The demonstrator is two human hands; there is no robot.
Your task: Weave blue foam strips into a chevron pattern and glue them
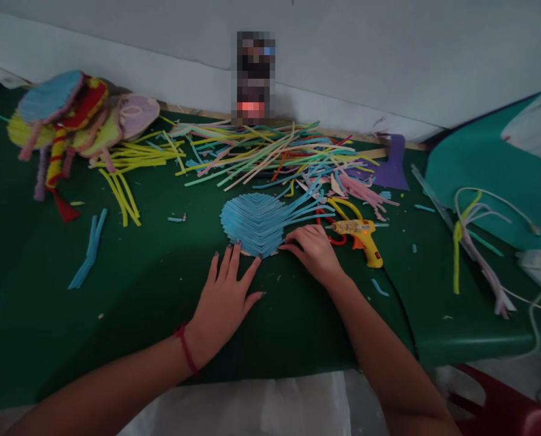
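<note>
A blue heart-shaped piece [256, 221] made of glued foam strips lies on the green table [138, 284], with long strip ends trailing to its right. My left hand [227, 297] lies flat and open on the table, fingertips touching the heart's lower edge. My right hand [313, 251] rests palm down at the heart's right side, fingers curled onto its edge. A yellow glue gun [361, 235] lies just right of my right hand.
A heap of coloured foam strips [270, 151] fills the back middle. Finished coloured shapes [70, 118] are piled at the back left, with yellow strips [125, 175] beside them. Teal foam sheet [488, 175] and cords lie right. Red-handled scissors [334, 227] sit behind my right hand.
</note>
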